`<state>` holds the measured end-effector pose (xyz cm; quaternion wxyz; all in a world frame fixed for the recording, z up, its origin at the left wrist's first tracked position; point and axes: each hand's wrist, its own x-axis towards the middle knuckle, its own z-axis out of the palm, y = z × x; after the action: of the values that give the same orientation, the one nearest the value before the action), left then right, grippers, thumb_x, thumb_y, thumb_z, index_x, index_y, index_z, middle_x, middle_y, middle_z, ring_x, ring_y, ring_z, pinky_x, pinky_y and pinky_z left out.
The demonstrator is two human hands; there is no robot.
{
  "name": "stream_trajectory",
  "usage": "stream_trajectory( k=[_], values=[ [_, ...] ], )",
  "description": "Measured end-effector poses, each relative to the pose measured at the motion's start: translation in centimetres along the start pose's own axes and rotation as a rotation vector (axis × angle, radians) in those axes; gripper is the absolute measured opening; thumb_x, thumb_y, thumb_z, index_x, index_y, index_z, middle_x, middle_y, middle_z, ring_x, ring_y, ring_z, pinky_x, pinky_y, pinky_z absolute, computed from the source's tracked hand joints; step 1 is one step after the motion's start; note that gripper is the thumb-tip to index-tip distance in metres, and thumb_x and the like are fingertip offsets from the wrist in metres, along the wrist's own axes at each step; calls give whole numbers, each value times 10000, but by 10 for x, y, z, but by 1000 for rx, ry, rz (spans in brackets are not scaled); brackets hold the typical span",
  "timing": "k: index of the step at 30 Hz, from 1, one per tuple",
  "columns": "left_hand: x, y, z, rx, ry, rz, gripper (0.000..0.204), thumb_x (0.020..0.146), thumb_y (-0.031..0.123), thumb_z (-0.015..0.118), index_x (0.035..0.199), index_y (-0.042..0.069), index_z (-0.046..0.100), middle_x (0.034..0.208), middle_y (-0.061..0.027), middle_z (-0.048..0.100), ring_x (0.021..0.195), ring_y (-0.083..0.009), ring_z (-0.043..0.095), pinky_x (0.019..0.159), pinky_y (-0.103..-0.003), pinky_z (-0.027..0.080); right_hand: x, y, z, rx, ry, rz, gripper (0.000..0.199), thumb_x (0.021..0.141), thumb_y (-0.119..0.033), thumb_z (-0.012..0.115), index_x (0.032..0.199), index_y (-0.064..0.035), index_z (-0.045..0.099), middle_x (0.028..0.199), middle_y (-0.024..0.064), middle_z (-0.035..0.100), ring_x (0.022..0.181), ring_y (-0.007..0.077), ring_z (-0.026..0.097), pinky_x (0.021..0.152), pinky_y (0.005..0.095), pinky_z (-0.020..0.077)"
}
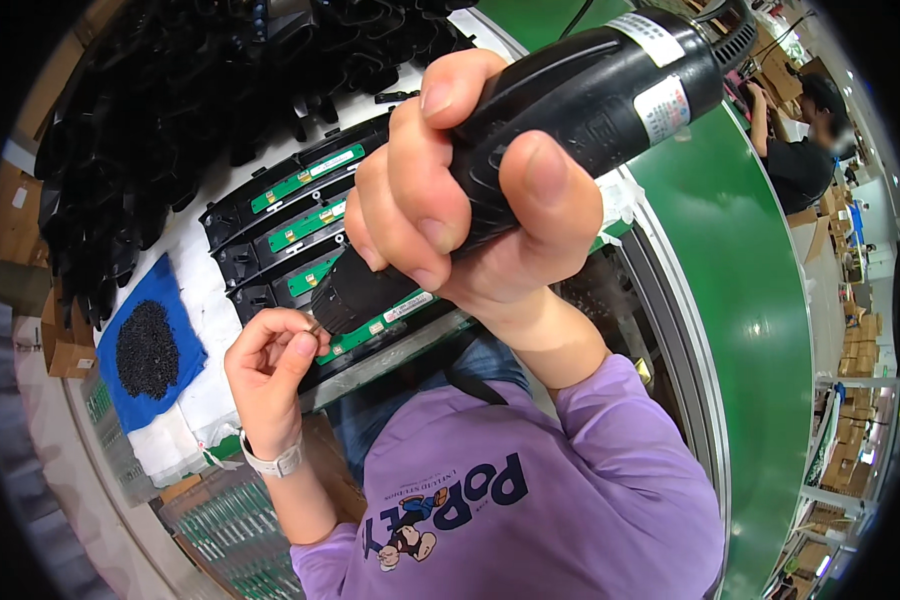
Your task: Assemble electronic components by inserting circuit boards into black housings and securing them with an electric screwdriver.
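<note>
A worker's right hand (470,190) wraps tight around a black electric screwdriver (570,110), angled down at green circuit strips (305,225) in black housings, while the left hand (270,365) pinches a small screw (313,326) at its tip, steadying it.

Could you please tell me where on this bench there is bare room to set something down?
The glossy green conveyor belt, right of the black electric screwdriver, is bare. A bare white strip lies between the blue cloth with black screws and the black housings with green circuit boards. It is crowded around both hands and at the black parts heap.
</note>
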<state>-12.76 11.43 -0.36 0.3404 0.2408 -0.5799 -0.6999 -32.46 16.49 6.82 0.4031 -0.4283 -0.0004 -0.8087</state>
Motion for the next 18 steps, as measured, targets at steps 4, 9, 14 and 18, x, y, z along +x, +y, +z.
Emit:
stream_trajectory(
  k=[4, 9, 14, 18],
  values=[
    [-1, -4, 0, -7, 6, 6, 99, 828, 7, 642, 904, -20, 584, 826, -67, 621, 729, -107, 574, 694, -224, 466, -3, 1, 0, -29, 3, 0, 210, 876, -135, 552, 987, 11, 450, 549, 73, 481, 395, 137, 454, 414, 278, 400],
    [-9, -10, -5, 17, 26, -1, 102, 825, -3, 644, 908, -23, 587, 852, -59, 626, 748, -91, 578, 697, -211, 463, -5, 2, 6, -117, 132, 82, 237, 891, -155, 507, 1030, 22, 434, 582, 62, 475, 424, 142, 461, 455, 286, 415],
    [-7, -8, 1, 135, -30, -5, 109, 825, 6, 649, 921, -27, 609, 833, -24, 626, 757, -67, 567, 676, -194, 447, -8, -12, 8, -172, -29, 244, 425, 929, -365, 438, 1210, -50, 488, 717, -16, 465, 554, 106, 456, 654, 319, 395],
    [-9, -6, 3, 277, -54, -19, 81, 801, 32, 651, 856, -23, 628, 750, -39, 638, 670, -82, 564, 630, -222, 458, -10, -6, 6, -28, -76, 282, 438, 908, -360, 477, 1197, -31, 455, 719, -10, 455, 557, 103, 452, 656, 308, 392]
  ],
)
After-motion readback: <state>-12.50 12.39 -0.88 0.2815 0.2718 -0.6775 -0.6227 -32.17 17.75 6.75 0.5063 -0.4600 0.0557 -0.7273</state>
